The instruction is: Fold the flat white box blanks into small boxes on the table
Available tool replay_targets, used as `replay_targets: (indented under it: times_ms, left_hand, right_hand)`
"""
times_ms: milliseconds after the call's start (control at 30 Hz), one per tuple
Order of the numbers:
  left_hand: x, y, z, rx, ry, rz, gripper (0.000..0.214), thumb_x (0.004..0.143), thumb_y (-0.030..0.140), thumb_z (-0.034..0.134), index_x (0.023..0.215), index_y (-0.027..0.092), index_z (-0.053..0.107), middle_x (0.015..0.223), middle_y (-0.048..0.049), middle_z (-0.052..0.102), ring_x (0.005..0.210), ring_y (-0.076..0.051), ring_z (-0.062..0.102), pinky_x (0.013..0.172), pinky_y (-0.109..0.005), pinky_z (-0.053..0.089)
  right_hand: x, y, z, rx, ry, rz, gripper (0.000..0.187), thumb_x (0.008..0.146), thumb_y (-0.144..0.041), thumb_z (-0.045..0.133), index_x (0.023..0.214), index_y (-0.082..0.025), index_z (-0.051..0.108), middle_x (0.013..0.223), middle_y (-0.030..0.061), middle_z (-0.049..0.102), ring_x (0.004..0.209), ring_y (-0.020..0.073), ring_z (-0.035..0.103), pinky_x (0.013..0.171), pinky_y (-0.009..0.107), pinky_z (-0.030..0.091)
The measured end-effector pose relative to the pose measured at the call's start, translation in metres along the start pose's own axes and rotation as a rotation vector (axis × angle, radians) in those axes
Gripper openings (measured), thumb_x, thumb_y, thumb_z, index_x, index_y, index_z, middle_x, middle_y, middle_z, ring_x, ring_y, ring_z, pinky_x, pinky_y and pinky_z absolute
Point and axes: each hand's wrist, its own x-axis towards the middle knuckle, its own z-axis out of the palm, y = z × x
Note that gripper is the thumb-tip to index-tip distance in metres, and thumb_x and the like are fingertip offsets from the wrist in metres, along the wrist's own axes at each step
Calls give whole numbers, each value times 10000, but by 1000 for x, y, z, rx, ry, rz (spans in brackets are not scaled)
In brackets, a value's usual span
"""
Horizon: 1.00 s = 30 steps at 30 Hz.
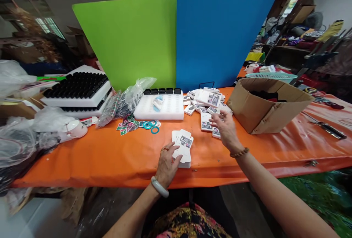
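A stack of flat, unfolded white cartons with printed pictures lies near the table's front edge. My left hand, with a ring and a pale bangle, rests its spread fingers on the left side of the top carton. Farther right, my right hand is raised with bent, parted fingers and nothing held in them. Just beyond it is a heap of small white printed boxes. One slightly blurred box appears over the heap; whether it touches the others I cannot tell.
A cardboard box with dark contents stands right of the heap. Behind the stack sits a white foam tray with a row of black pieces. Teal rings and small printed cards lie left. Green and blue panels stand behind.
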Motion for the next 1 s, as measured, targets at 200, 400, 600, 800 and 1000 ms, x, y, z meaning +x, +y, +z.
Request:
replay_targets:
  times_ms: [200,400,600,800,1000]
  left_hand:
    - [0,-17,19,226,-96,2,365,738,150,639,1100,181,607,1266,-118,533,1208,-294,460,996,-487,394]
    - [-2,-23,24,280,-136,-9,377,727,154,664,1099,177,606,1283,-129,522,1216,-294,451,996,-486,391]
    - [-2,-17,23,235,-100,-21,552,696,93,649,1231,142,524,1322,-152,488,1255,-305,402,1032,-480,360]
    - [4,5,12,-23,-43,-27,394,873,151,416,1246,207,530,1151,-103,630,1028,-225,594,893,-386,483]
    - [-3,21,8,-216,-47,-75,348,882,187,437,1194,184,593,1060,-83,681,914,-199,640,806,-309,513]
  right_hand:
    - [-28,16,54,-836,-552,-188,226,819,-265,569,1003,-136,569,1047,121,600,929,215,582,815,317,445]
    - [-43,29,77,-965,-588,-134,189,753,-212,602,911,-111,582,998,161,585,852,253,586,694,319,403]
    - [-23,23,71,-907,-586,-74,191,665,-209,659,822,-148,567,829,70,631,758,183,570,570,234,352]
    - [-41,-6,44,-735,-621,-75,114,668,-155,601,612,-180,505,622,-11,587,580,115,539,488,205,353]
    - [-70,-16,18,-175,-646,230,97,674,-240,583,687,-188,502,540,-69,491,358,45,364,342,180,273]
